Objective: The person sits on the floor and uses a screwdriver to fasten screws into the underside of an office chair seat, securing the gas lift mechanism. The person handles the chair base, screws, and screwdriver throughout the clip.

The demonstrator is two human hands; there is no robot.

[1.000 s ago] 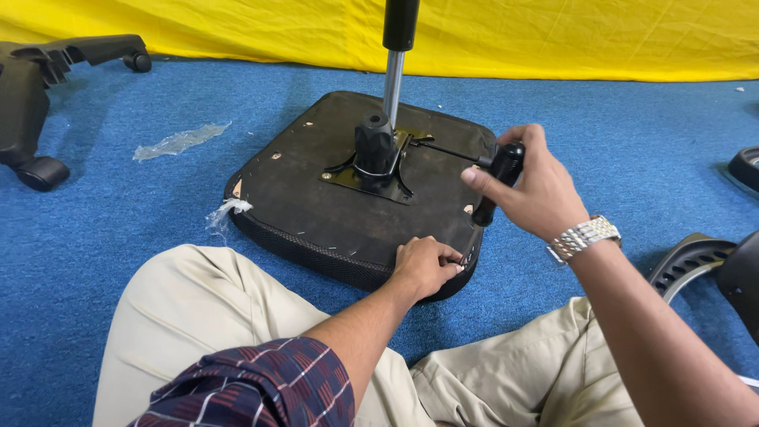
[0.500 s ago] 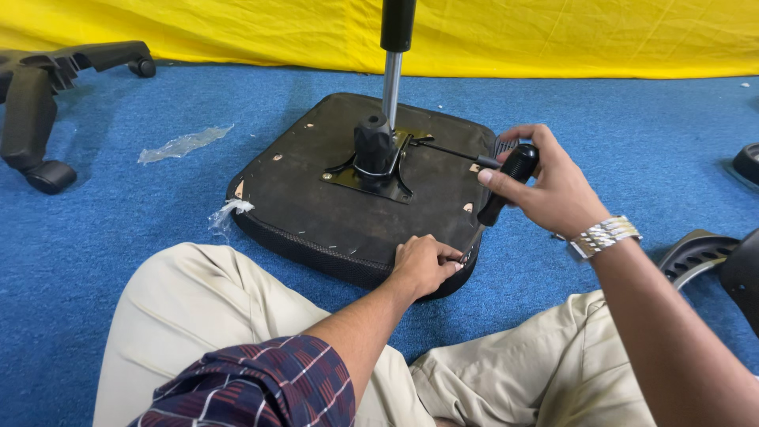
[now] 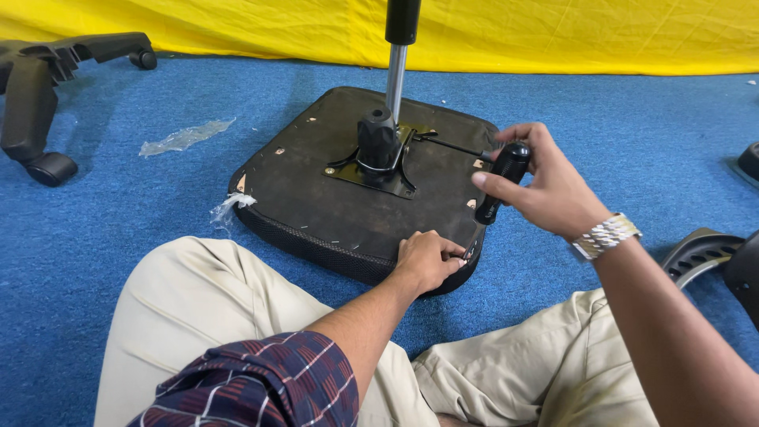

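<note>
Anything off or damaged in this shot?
Minor only: a crumpled scrap of clear plastic film lies loose on the blue carpet, and a torn shred hangs from the upturned seat's left edge. The screwdriver and both hands look normal.
</note>
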